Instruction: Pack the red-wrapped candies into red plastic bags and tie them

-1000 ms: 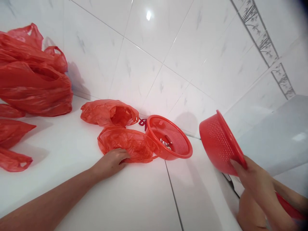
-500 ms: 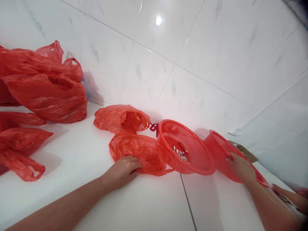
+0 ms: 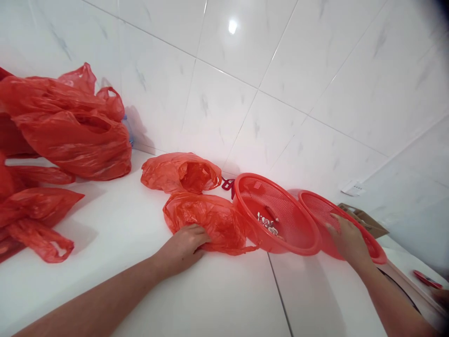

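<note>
My left hand (image 3: 189,243) has its fingers curled against the near side of a thin red plastic bag (image 3: 220,224) lying on the white tabletop. Its fingertips are partly hidden in the film. A red perforated basket (image 3: 294,224) leans tilted beside that bag, with small white and red pieces (image 3: 267,223) inside. At the right, my right hand (image 3: 349,241) grips the near rim of a second red basket (image 3: 326,215), fingers over the inside. This basket touches or nearly touches the first one.
Another red bag (image 3: 171,173) lies open behind, near the tiled wall. Larger red bags (image 3: 77,135) and a tied one (image 3: 38,210) fill the left. A cardboard box (image 3: 365,222) stands behind the right basket. Another person's hand (image 3: 441,295) shows at the right edge, near a red object (image 3: 426,279).
The right basket has shifted left and closer to the first basket, with my right hand on it. My left hand stays at the bag. The other person's hand has drawn back rightward.
</note>
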Demonstrator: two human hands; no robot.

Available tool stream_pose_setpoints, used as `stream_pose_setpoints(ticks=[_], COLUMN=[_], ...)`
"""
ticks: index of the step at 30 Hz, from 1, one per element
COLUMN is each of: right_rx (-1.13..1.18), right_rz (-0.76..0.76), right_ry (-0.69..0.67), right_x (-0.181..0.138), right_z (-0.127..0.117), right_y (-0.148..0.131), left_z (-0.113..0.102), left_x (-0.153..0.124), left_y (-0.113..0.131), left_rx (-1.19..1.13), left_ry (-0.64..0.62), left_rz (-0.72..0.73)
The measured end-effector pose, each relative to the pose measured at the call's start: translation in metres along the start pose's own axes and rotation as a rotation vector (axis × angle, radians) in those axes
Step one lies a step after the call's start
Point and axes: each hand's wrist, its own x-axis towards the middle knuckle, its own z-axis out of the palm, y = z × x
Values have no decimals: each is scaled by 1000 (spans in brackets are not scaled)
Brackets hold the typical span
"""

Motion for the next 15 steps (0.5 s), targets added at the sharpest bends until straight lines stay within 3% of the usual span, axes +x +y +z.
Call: stream_pose_setpoints(ticks=[4, 8, 11, 15], right_rx=[209, 172, 148, 142], right_rz=[-301, -540, -532, -523], right_ry=[-24, -86, -43, 26], right_x=[-45, -100, -130, -160], right_z=[-26, -33, -35, -45], right_y=[-59, -102, -110, -97], left_z=[1, 1, 1, 3], left_x=[-2, -8, -13, -18], left_y=[-1, 1, 5, 7], left_rx=[53, 95, 118, 106], left_ry=[9, 15, 0, -13], left_rz=[-2, 32, 80, 53])
